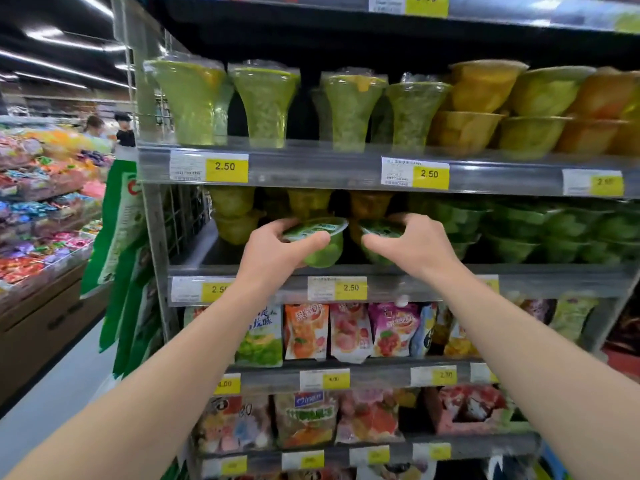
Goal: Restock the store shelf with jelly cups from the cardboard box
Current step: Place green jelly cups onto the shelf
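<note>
Both bare forearms reach up to the shelf (398, 271). The left hand (277, 247) curls thumb and fingers round a green jelly cup (320, 242), tilted over the shelf's front edge; its lid print is too blurred to read. The right hand (415, 242) grips a second green cup (379, 240) just beside it. Below them a yellow price tag (350, 288) reads 2.50. Behind, yellow and green cups (512, 233) are stacked. One tier up stand tall green cups (188, 102) over tags reading 2.50 (227, 166). Lower tiers hold fruit pouches (349, 332).
</note>
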{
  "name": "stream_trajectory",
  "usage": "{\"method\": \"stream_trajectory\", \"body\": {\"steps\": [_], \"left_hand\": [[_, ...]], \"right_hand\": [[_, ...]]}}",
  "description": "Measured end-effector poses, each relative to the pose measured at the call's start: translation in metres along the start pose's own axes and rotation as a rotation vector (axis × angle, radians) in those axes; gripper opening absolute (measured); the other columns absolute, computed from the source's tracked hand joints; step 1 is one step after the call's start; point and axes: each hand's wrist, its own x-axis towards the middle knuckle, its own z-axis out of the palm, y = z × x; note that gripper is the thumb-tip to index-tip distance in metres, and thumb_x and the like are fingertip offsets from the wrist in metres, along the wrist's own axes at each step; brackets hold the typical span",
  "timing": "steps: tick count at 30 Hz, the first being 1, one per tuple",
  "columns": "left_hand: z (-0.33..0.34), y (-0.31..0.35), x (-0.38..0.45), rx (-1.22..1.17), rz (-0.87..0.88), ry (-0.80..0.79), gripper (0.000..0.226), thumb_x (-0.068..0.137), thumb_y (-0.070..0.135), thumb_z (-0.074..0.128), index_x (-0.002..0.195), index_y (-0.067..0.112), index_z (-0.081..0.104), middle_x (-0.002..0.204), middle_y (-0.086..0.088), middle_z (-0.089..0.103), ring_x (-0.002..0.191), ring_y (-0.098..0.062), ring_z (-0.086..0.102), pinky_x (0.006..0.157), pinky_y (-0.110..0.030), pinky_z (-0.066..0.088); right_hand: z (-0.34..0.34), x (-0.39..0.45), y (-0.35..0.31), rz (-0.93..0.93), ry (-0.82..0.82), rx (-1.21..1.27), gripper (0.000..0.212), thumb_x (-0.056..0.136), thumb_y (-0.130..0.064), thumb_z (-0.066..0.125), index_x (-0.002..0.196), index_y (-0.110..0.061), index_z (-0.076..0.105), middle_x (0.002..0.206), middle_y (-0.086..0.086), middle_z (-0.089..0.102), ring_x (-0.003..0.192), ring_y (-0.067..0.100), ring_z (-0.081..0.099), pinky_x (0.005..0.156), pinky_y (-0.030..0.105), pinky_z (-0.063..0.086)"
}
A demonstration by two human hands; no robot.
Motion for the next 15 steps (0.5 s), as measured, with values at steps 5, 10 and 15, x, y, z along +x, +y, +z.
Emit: {"method": "stream_trajectory", "body": {"steps": [5, 10, 15], "left_hand": [[0.007, 0.0, 0.011, 0.012, 0.025, 0.008, 0.096, 0.047, 0.066, 0.082, 0.13, 0.02, 0.063, 0.11, 0.006, 0.072, 0.1, -0.012, 0.071, 0.092, -0.04, 0.058], [0.013, 0.004, 0.015, 0.049, 0.04, 0.018, 0.098, 0.046, 0.068, 0.08, 0.13, 0.022, 0.062, 0.107, 0.01, 0.071, 0.099, -0.01, 0.07, 0.091, -0.039, 0.058], [0.016, 0.007, 0.015, 0.058, 0.031, 0.049, 0.1, 0.047, 0.065, 0.081, 0.132, 0.018, 0.061, 0.105, 0.012, 0.069, 0.099, -0.01, 0.069, 0.09, -0.038, 0.058]], "right_hand": [[0.009, 0.014, 0.004, 0.016, -0.024, -0.015, 0.055, 0.064, -0.057, 0.08, 0.105, -0.021, 0.07, 0.1, -0.003, 0.071, 0.095, 0.018, 0.065, 0.085, 0.034, 0.054], [0.019, 0.021, 0.012, -0.006, -0.011, -0.011, 0.055, 0.065, -0.053, 0.081, 0.109, -0.023, 0.069, 0.102, -0.003, 0.07, 0.097, 0.018, 0.064, 0.076, 0.026, 0.047], [0.024, 0.028, 0.006, -0.026, -0.043, -0.057, 0.051, 0.07, -0.052, 0.079, 0.108, -0.021, 0.066, 0.105, 0.0, 0.069, 0.098, 0.023, 0.063, 0.075, 0.029, 0.048]]}}
